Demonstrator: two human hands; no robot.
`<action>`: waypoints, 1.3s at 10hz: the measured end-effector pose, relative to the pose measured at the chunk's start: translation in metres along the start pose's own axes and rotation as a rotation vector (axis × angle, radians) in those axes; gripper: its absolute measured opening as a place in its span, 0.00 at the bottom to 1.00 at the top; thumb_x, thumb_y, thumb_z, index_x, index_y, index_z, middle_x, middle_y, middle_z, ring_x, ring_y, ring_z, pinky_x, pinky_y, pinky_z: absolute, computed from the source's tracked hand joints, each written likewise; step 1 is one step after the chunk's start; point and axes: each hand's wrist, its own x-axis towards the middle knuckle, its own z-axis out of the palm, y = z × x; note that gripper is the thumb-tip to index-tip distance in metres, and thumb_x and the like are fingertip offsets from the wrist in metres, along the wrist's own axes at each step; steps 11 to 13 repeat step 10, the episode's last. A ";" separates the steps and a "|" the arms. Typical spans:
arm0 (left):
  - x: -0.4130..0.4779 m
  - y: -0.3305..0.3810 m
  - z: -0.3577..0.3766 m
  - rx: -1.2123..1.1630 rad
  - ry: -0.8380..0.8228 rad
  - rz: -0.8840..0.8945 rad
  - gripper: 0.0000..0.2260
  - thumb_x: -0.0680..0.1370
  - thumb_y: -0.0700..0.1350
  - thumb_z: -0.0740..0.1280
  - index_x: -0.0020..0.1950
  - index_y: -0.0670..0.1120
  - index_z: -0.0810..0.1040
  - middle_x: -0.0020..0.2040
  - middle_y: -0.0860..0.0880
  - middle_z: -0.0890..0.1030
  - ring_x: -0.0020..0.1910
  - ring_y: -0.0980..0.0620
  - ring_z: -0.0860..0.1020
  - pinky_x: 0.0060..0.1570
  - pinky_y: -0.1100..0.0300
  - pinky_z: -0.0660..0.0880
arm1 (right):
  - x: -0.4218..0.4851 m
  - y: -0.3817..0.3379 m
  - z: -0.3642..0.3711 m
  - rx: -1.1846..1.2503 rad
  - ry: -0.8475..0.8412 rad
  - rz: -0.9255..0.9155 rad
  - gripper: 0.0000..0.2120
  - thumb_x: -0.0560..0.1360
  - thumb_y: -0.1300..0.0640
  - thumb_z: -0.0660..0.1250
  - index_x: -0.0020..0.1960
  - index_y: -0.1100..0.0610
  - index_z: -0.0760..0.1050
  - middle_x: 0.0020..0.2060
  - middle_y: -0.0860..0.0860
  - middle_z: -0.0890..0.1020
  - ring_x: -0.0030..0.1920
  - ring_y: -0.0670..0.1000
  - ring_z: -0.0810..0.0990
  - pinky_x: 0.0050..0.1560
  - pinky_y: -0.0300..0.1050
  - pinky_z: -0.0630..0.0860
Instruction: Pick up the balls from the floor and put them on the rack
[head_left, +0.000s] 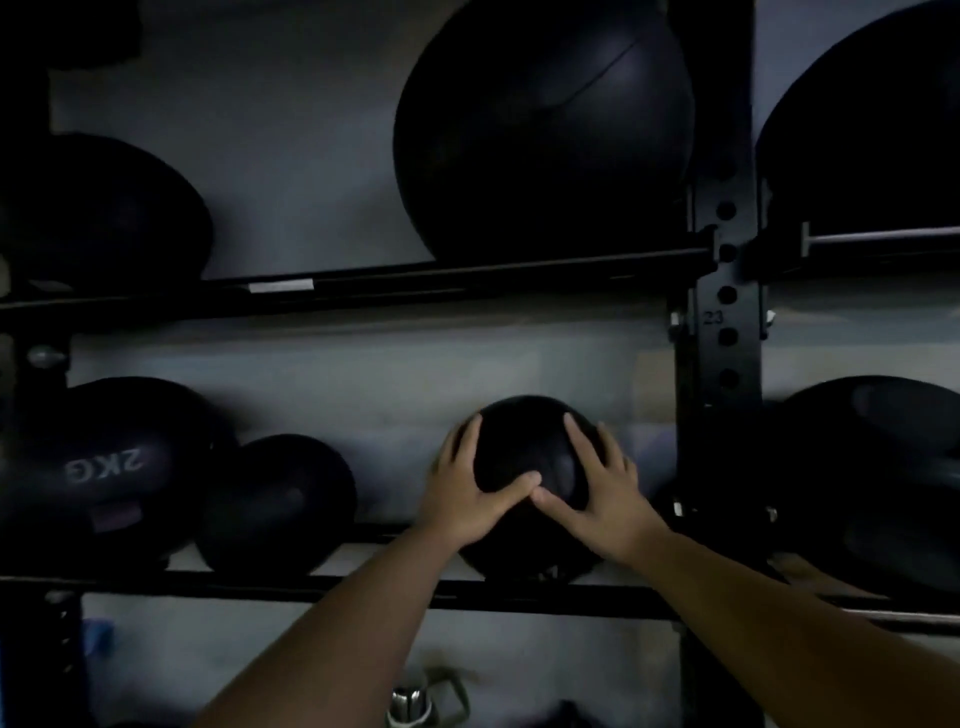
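Both hands (540, 499) cup smooth round ball (524, 452) on rack (363, 590).

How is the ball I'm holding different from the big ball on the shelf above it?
The held ball looks much smaller than the big ball above. The held ball sits on the lower shelf rails with the left hand and right hand pressed on it; the big ball rests untouched on the upper rails. The big ball shows a curved seam; none is visible on the held ball. Both are dark and round.

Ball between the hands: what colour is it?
Plain black ball, seen in the head view.
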 end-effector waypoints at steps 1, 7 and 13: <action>0.017 -0.042 0.019 -0.059 0.111 0.045 0.54 0.66 0.80 0.65 0.85 0.54 0.60 0.83 0.47 0.65 0.81 0.45 0.65 0.77 0.45 0.67 | 0.025 0.015 0.034 -0.040 0.159 -0.027 0.47 0.64 0.15 0.58 0.78 0.25 0.44 0.82 0.53 0.55 0.80 0.60 0.52 0.76 0.63 0.58; -0.078 -0.035 -0.047 -0.040 -0.190 -0.081 0.62 0.57 0.87 0.64 0.86 0.58 0.60 0.84 0.50 0.65 0.82 0.50 0.65 0.78 0.50 0.66 | -0.044 -0.029 -0.007 -0.233 -0.181 0.199 0.45 0.74 0.24 0.58 0.82 0.34 0.39 0.84 0.50 0.46 0.81 0.66 0.50 0.77 0.64 0.56; -0.220 0.053 -0.088 0.096 -0.263 -0.016 0.56 0.57 0.88 0.62 0.80 0.61 0.70 0.81 0.52 0.69 0.79 0.53 0.68 0.75 0.57 0.65 | -0.203 -0.069 -0.095 -0.446 -0.199 0.152 0.39 0.77 0.25 0.54 0.83 0.38 0.48 0.81 0.51 0.59 0.78 0.62 0.60 0.72 0.61 0.66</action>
